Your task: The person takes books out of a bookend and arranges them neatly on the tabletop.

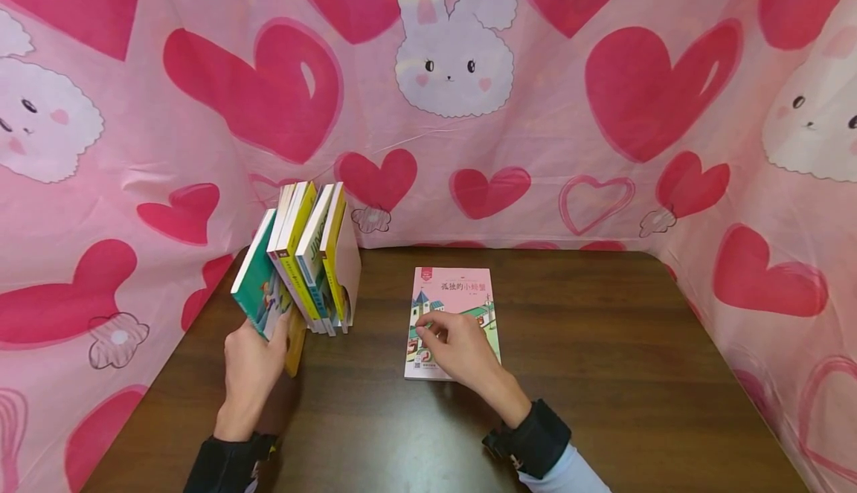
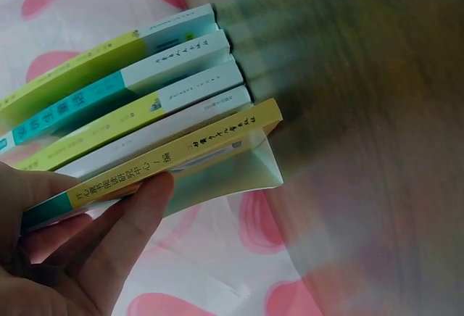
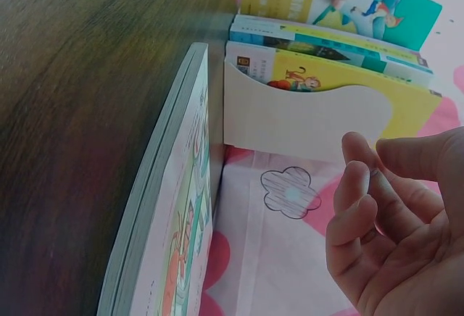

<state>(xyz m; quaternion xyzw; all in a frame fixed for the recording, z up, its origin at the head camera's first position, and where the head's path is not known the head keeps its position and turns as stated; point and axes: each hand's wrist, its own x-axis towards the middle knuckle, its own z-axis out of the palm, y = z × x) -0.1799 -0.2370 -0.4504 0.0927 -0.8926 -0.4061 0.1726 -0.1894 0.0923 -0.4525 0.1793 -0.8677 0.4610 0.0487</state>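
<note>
My left hand (image 1: 254, 363) grips a teal and yellow book (image 1: 262, 285) by its spine, at the left end of a row of upright books (image 1: 294, 247). In the left wrist view the thumb and fingers of the hand (image 2: 94, 243) pinch that book's yellow spine (image 2: 181, 158), beside several other spines. A white holder (image 3: 290, 117) stands around the row. My right hand (image 1: 465, 352) hovers over a pink book (image 1: 451, 279) lying flat; in the right wrist view its fingers (image 3: 355, 207) are curled with nothing between them.
The brown wooden table (image 1: 602, 374) carries the books. Pink cloth (image 1: 428, 136) with hearts and rabbits hangs behind it and along both sides. The row of books stands near the table's back left edge.
</note>
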